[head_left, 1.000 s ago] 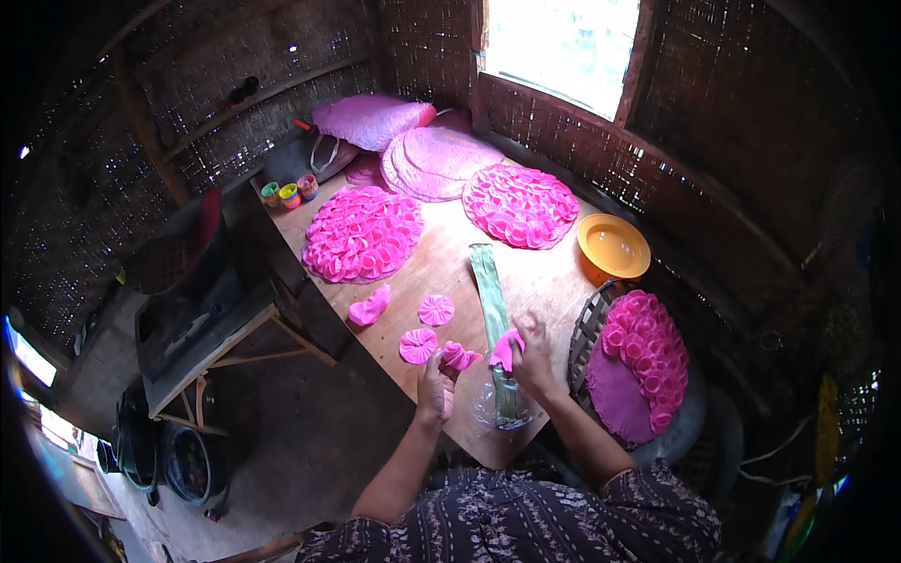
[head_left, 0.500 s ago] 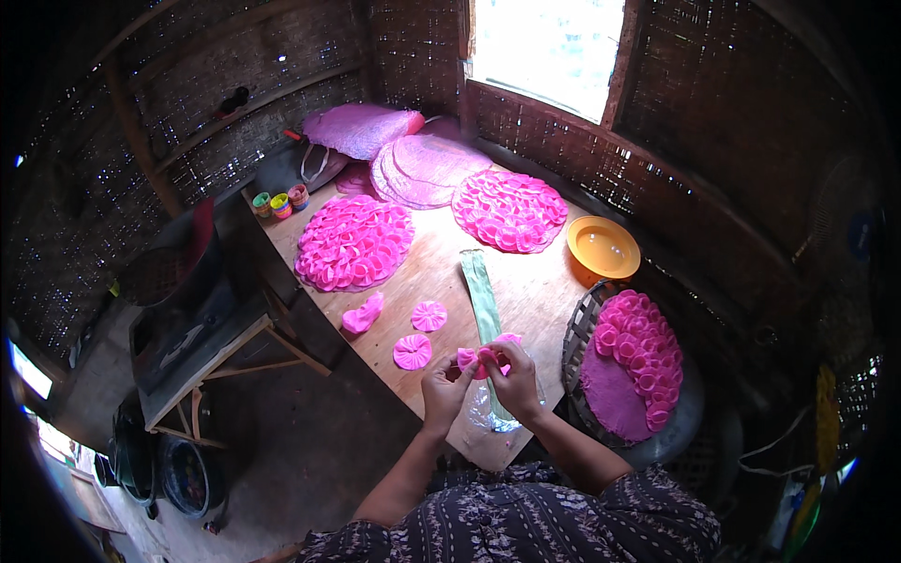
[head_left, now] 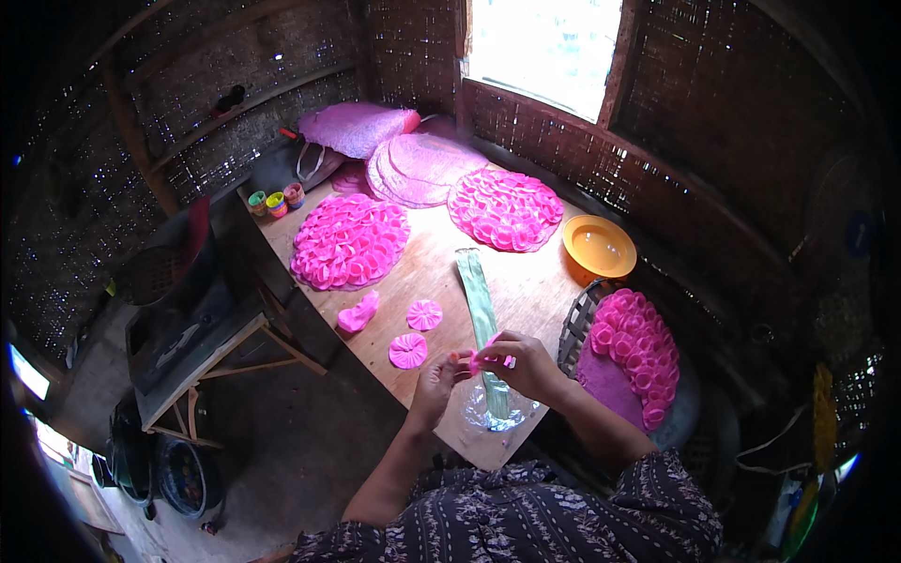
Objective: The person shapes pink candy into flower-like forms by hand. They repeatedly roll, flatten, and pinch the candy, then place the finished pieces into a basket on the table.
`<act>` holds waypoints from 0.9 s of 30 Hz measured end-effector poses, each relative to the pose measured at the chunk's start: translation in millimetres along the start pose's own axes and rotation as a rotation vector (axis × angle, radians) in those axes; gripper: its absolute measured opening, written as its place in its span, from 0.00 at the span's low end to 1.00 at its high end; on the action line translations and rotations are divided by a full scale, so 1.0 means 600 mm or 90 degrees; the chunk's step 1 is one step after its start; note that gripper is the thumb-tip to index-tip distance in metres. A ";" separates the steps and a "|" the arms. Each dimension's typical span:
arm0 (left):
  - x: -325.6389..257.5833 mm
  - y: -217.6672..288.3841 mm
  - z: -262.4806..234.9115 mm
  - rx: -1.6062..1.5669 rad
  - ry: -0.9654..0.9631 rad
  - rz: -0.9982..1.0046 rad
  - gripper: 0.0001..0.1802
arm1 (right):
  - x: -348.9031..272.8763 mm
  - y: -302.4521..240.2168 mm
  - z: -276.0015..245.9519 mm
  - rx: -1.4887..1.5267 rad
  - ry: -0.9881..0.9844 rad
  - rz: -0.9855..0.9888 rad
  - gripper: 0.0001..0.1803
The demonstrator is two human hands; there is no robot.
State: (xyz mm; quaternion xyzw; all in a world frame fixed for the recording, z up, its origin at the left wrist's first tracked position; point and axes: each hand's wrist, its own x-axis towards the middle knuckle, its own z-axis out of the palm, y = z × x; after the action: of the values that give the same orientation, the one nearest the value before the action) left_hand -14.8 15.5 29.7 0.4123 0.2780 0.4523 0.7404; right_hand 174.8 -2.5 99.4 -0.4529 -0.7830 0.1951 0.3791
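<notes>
Both hands meet over the near end of the wooden table around a small piece of pink fabric (head_left: 476, 364), mostly hidden by the fingers. My right hand (head_left: 528, 366) is closed on it in a pinch. At its left edge, the fingertips of my left hand (head_left: 437, 383) are drawn together on the cloth. Under the hands lies a long green strip (head_left: 480, 296), its near end on crinkled clear plastic (head_left: 479, 413). Two round gathered pink fabric rosettes (head_left: 424, 314) (head_left: 407, 351) and a loose pink fabric piece (head_left: 358, 311) lie to the left.
Two round mats covered in pink petals (head_left: 349, 242) (head_left: 507, 210) lie farther back, before stacked pink discs (head_left: 413, 169). Three small cups (head_left: 276, 204) stand at the far left corner, a yellow-orange bowl (head_left: 601, 246) at the right edge. A basket (head_left: 574, 328) holds a partly covered pink mat (head_left: 610, 380).
The hands have drawn slightly apart and the right hand has turned over the pink fabric, so less of it shows. The view has shifted slightly.
</notes>
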 end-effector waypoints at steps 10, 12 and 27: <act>0.002 -0.040 0.016 -0.291 0.000 -0.039 0.18 | 0.022 -0.028 -0.033 0.004 -0.022 0.100 0.07; 0.005 -0.045 0.017 -0.287 -0.024 -0.033 0.17 | 0.025 -0.029 -0.035 -0.006 -0.045 0.126 0.08; 0.006 -0.071 0.023 -0.283 -0.033 -0.015 0.17 | 0.024 -0.022 -0.025 -0.016 -0.055 0.096 0.05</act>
State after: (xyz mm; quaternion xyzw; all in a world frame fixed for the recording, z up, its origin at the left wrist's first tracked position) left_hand 16.4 2.8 0.0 0.2474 0.1571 0.4829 0.8252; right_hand 174.7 2.6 123.6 -0.5062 -0.7649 0.2325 0.3235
